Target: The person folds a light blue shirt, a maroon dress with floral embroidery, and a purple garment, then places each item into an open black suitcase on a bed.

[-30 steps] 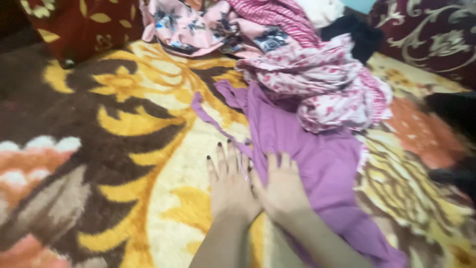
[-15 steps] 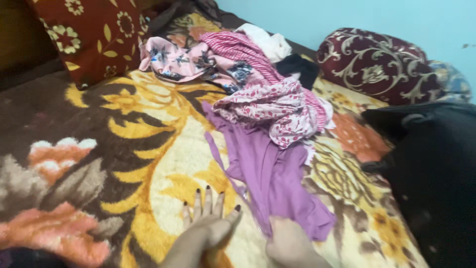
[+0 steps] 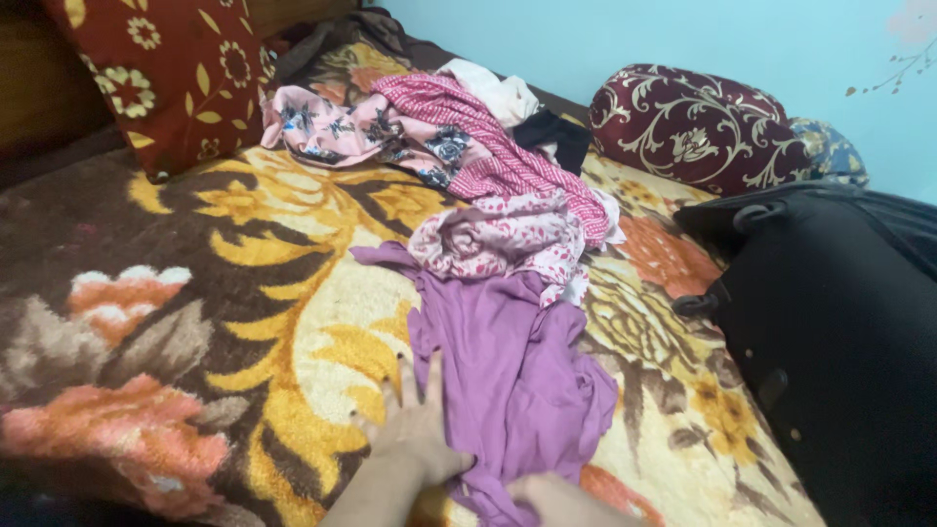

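A purple garment (image 3: 508, 361) lies crumpled on a thick flower-patterned blanket (image 3: 244, 293), and its top end runs under a heap of clothes. My left hand (image 3: 415, 425) rests flat on the blanket with its fingers spread, touching the garment's left edge. My right hand (image 3: 554, 496) shows only partly at the bottom edge. It is closed on the garment's bunched lower end.
The heap holds a pink-and-white spotted cloth (image 3: 508, 239), a pink striped cloth (image 3: 488, 146) and a pink flowered cloth (image 3: 337, 122). A black suitcase (image 3: 830, 332) stands at the right. A maroon bolster (image 3: 703, 127) lies at the back and a red flowered pillow (image 3: 176, 78) at the back left.
The view has lifted and pulled back. Both hands have drawn back toward me, and the purple garment has come along and bunched up at its lower end.
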